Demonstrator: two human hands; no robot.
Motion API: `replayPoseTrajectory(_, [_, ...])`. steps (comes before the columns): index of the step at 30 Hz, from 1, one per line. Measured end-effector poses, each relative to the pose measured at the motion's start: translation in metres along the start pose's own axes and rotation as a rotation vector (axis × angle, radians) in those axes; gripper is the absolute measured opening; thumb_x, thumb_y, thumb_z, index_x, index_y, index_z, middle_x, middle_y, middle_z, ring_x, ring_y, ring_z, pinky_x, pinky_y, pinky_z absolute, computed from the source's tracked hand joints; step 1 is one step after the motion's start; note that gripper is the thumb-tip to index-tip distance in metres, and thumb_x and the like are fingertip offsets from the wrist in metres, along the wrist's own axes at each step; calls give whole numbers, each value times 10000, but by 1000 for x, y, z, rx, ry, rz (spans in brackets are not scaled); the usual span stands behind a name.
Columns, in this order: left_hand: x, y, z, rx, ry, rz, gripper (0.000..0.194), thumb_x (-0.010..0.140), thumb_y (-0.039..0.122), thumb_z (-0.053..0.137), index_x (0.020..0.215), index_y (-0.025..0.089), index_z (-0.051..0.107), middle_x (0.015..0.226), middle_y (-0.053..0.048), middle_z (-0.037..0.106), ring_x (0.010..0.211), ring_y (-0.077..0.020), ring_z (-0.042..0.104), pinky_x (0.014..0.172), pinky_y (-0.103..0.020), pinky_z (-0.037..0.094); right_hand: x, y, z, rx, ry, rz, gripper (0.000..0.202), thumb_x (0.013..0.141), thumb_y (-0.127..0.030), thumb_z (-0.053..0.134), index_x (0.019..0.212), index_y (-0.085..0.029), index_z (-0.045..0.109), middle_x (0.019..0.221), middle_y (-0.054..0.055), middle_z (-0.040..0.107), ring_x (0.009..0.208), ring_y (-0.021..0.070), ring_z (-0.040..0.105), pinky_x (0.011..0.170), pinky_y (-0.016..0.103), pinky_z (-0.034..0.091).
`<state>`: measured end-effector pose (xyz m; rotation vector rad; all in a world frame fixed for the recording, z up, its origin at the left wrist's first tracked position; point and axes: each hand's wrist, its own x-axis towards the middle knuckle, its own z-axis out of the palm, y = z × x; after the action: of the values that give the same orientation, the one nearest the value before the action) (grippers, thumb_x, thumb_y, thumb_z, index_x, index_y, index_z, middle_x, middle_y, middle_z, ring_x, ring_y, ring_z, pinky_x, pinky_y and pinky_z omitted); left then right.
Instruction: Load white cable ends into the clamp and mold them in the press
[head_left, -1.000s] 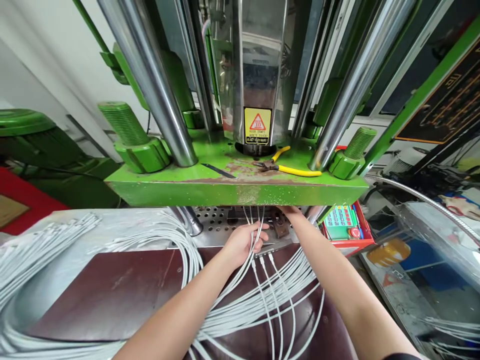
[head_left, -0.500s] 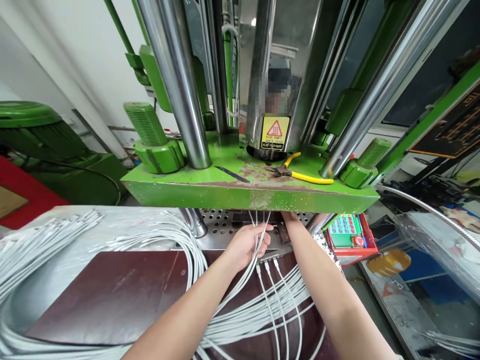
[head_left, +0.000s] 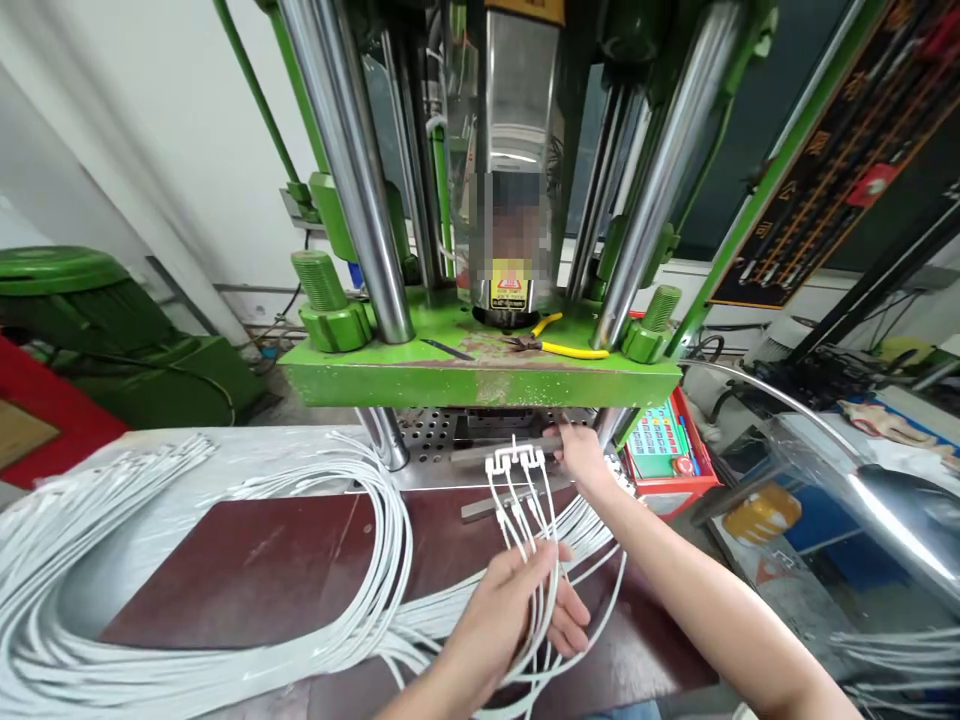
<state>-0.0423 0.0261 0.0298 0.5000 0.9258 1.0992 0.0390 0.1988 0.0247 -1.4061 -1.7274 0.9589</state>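
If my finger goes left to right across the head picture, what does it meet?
Green motor → left bolt → black strip → plugs at the bar → right hand → keypad → orange thing.

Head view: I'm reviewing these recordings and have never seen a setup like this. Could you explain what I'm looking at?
There is no robot here. A camera on a person's head looks forward and down at two bare hands. The green machine ahead has shiny upright columns; yellow-handled pliers lie on its ledge. The right hand grips one end of a metal bar with white connector pieces along it. White cables run down from that bar through the loosely curled left hand. Below it, a second bar lies on the brown surface, near a large looped cable bundle. A red-edged button panel stands beyond the right arm.
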Motion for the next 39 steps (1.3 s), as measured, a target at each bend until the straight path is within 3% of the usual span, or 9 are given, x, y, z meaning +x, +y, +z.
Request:
replayPoseTrajectory(4, [-11, -4, -6, -71, 259, 193, 548, 751, 633, 498, 961, 132, 567, 516, -6, 582, 389, -120, 492, 366, -206, 347, -63, 10, -30, 320, -60, 176, 572, 842, -645, 360, 754, -138, 609, 414, -60, 365, 330, 58, 289, 353, 186, 205])
replayPoseTrajectory(8, [-11, 13, -7, -20, 415, 315, 414, 746, 526, 602, 807, 118, 638, 321, 75, 365, 306, -46, 256, 340, -168, 200, -104, 8, -54, 372, -123, 168, 534, 853, -613, 380, 751, -146, 620, 439, -50, 393, 373, 74, 342, 383, 192, 231])
replayPoseTrajectory(12, [-16, 19, 3, 143, 417, 405, 343, 742, 451, 648, 756, 109, 661, 331, 73, 362, 346, -45, 253, 367, -171, 212, -130, -9, -82, 15, -46, -264, 295, 895, -400, 448, 954, -181, 637, 824, 40, 616, 799, 170, 578, 723, 298, 461])
replayPoseTrajectory(14, [-18, 19, 6, 213, 415, 440, 347, 758, 455, 631, 759, 110, 669, 343, 69, 368, 364, -55, 273, 388, -179, 238, -141, -19, -94, -161, -74, -521, 282, 853, -264, 521, 1126, -211, 570, 1097, 58, 579, 1056, 190, 508, 938, 349, 394])
replayPoseTrajectory(16, [-18, 17, 7, 274, 415, 456, 358, 764, 463, 618, 756, 109, 675, 349, 64, 370, 374, -72, 303, 401, -195, 262, -151, -26, -99, -307, -176, -643, 427, 809, -201, 549, 1232, -217, 491, 1165, 68, 541, 1103, 199, 471, 971, 374, 378])
replayPoseTrajectory(22, [-18, 14, 7, 375, 392, 480, 358, 794, 450, 585, 771, 107, 686, 353, 55, 381, 397, -77, 330, 447, -205, 309, -162, -26, -92, -641, -199, -658, 446, 790, -175, 523, 1235, -158, 504, 1095, 104, 567, 1009, 250, 492, 913, 435, 404])
replayPoseTrajectory(27, [-19, 14, 7, 354, 366, 419, 358, 802, 439, 579, 761, 96, 674, 328, 54, 390, 353, -56, 277, 388, -196, 220, -158, -22, -91, -669, -193, -672, 544, 758, -185, 517, 1289, -78, 467, 1000, 112, 633, 920, 245, 551, 839, 382, 462])
replayPoseTrajectory(31, [-20, 15, 5, 299, 364, 385, 362, 784, 446, 593, 741, 93, 661, 312, 54, 385, 323, -51, 246, 357, -194, 166, -156, -22, -95, -629, -190, -584, 469, 776, -181, 490, 1240, -124, 527, 904, 85, 675, 809, 220, 617, 746, 344, 493])
replayPoseTrajectory(39, [-20, 12, 11, 368, 361, 416, 351, 790, 444, 576, 729, 110, 666, 321, 54, 377, 343, -68, 264, 361, -197, 186, -168, -44, -91, -538, -191, -661, 585, 742, -315, 622, 1284, -165, 462, 1175, 104, 568, 1107, 252, 493, 1045, 488, 305])
